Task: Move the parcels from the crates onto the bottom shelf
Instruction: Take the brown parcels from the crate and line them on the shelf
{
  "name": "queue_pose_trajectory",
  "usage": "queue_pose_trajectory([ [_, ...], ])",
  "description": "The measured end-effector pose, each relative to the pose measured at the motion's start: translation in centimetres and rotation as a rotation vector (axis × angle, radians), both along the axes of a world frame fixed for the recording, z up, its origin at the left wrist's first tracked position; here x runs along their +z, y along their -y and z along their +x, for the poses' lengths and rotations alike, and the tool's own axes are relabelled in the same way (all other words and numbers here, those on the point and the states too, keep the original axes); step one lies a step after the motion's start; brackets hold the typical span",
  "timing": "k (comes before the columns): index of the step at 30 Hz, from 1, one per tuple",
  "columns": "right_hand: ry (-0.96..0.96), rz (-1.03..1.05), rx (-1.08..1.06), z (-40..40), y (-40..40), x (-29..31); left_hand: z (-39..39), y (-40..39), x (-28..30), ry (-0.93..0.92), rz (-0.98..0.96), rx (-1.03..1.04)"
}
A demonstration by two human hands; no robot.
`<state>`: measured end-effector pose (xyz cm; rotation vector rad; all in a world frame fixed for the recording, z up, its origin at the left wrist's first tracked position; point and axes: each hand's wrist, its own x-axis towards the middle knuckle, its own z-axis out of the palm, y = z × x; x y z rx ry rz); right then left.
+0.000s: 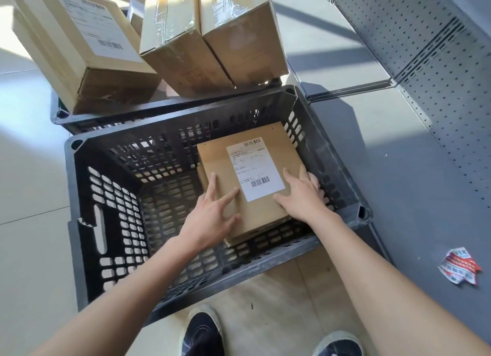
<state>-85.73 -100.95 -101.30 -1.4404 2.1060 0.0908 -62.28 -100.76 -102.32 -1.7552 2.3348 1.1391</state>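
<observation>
A flat brown parcel [225, 169] with a white barcode label lies in the right half of the near black slatted crate [106, 196], on top of another flat parcel whose edge shows beneath it. My left hand [212, 217] rests flat on the parcel's near left part with its fingers spread. My right hand [303, 196] lies on the near right corner, fingers reaching over the right edge towards the crate wall. Neither hand has lifted it. The grey bottom shelf [414, 185] runs along the right.
A second crate [87, 116] behind holds three large cardboard boxes [87, 49] that stand above its rim. The shelf's perforated grey back panel [438, 57] rises on the right. A torn red and white sticker [459, 269] lies on the shelf. My shoes [202, 331] stand just before the crate.
</observation>
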Motion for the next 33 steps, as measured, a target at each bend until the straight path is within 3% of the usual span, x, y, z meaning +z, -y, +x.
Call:
queue_pose_trajectory([
  [9, 0.049, -0.077, -0.05, 0.9, -0.4, 1.1, 1.6, -0.3, -0.4, -0.138, 0.036, 0.198],
  [17, 0.125, 0.041, 0.054, 1.7, -0.9, 0.4, 1.2, -0.3, -0.4, -0.251, 0.166, 0.335],
  [33, 0.03, -0.18, 0.101, 3.5, -2.7, 6.1, 2.5, -1.6, 2.2, -0.342, -0.062, 0.359],
])
